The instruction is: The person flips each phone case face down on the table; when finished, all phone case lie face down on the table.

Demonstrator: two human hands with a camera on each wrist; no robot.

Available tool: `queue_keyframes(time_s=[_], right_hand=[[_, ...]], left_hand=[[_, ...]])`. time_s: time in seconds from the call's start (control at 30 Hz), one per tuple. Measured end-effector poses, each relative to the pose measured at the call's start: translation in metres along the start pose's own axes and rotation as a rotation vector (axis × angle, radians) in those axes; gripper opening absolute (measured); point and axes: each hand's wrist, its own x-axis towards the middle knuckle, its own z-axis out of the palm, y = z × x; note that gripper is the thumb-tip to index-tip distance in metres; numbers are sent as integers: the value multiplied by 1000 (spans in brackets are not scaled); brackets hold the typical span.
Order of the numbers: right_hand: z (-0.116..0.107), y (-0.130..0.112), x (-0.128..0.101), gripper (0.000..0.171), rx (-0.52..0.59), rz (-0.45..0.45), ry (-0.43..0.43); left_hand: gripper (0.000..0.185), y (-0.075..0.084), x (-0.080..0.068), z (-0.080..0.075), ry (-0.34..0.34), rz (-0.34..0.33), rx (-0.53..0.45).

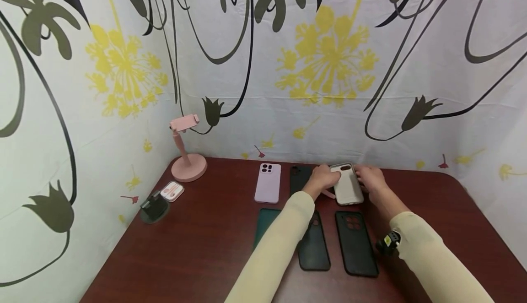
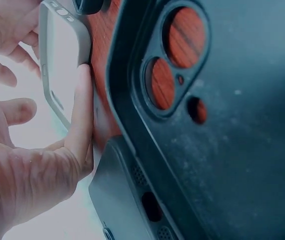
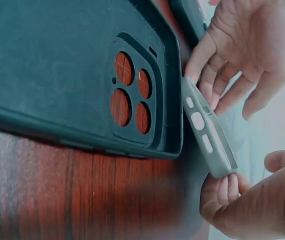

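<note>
A light grey phone case [image 1: 348,186] lies at the back right of the table, its camera cutout toward the wall. My left hand [image 1: 323,178] touches its left side; in the left wrist view the index finger lies along the rim with the thumb held apart. My right hand [image 1: 371,180] is at the opposite side, fingertips against the case's edge and thumb lifted, as the right wrist view shows. Nearer me lies a black phone case [image 1: 358,246] with several camera holes. Another dark phone case [image 1: 299,179] is partly hidden behind the left hand.
A lilac phone case [image 1: 267,184], a dark green case [image 1: 265,223] and a black case [image 1: 314,246] lie left of centre, the last two partly under my left arm. At the far left stand a pink phone holder [image 1: 188,167], a white card [image 1: 172,191] and a small dark stand [image 1: 154,208].
</note>
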Motion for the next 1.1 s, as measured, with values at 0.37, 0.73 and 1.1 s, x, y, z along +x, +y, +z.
queue_keyframes(time_s=[0.37, 0.73, 1.1], right_hand=[[-7, -1, -3, 66, 18, -43, 8], [0, -9, -10, 68, 6, -80, 13], [5, -10, -12, 65, 49, -90, 44]], left_hand=[[78, 2, 1, 6, 53, -23, 29], [84, 6, 6, 12, 97, -106, 62], [77, 7, 3, 9, 95, -83, 37]])
